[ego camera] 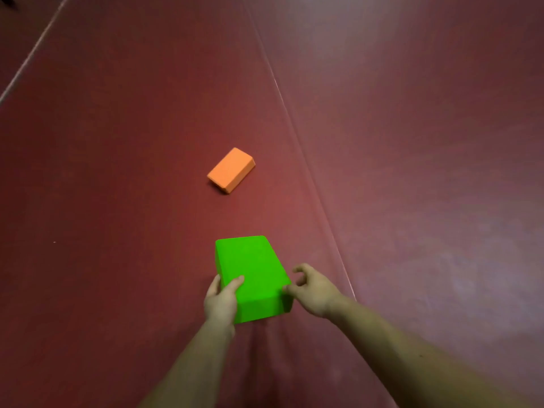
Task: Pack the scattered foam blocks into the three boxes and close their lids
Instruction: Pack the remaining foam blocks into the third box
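Your left grip (220, 301) has hold of the green foam block (250, 266) at its near left corner: the thumb lies flat on the top face and the other fingers wrap the left side. Your right grip (312, 293) sits just beside the block's near right corner, its fingers loosely hooked in the air and closed round nothing. The thumb tip reaches the block's right edge, but I cannot tell whether it truly touches. Both of your forearms come in bare from the bottom of the view, the right one from the lower right corner.

You have two foam blocks in sight: one green, in your hand, and one orange. The orange foam block (231, 170) lies flat on the red floor mat (117, 172), well beyond the green one and a little to its left, turned at an angle to it. Nothing stands between the two.

A pale seam (309, 172) runs along the mat just to the right of both blocks, passing close by your right grip. A second seam (29, 57) crosses the far left corner.
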